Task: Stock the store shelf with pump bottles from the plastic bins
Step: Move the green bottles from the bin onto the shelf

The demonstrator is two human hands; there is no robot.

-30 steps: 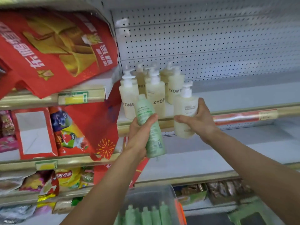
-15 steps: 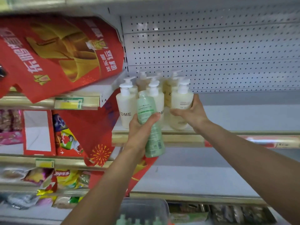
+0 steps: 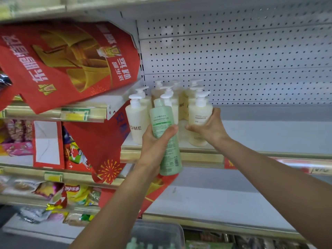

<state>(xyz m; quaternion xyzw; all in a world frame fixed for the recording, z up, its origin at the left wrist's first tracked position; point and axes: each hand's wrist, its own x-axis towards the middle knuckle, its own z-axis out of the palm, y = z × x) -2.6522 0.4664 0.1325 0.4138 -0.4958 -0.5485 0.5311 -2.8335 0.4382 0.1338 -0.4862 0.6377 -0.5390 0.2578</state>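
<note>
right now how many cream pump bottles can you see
7 cream bottles, going by their pumps: one in the right hand, one at the shelf front left, five packed behind. The green bottle in the left hand may hide more.

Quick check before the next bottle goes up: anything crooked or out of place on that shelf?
The cream bottles stand upright, and the right hand sets another beside them. Odd: the left hand holds a green bottle with no pump head, and a red banner hangs crooked over the neighbouring shelf.
</note>
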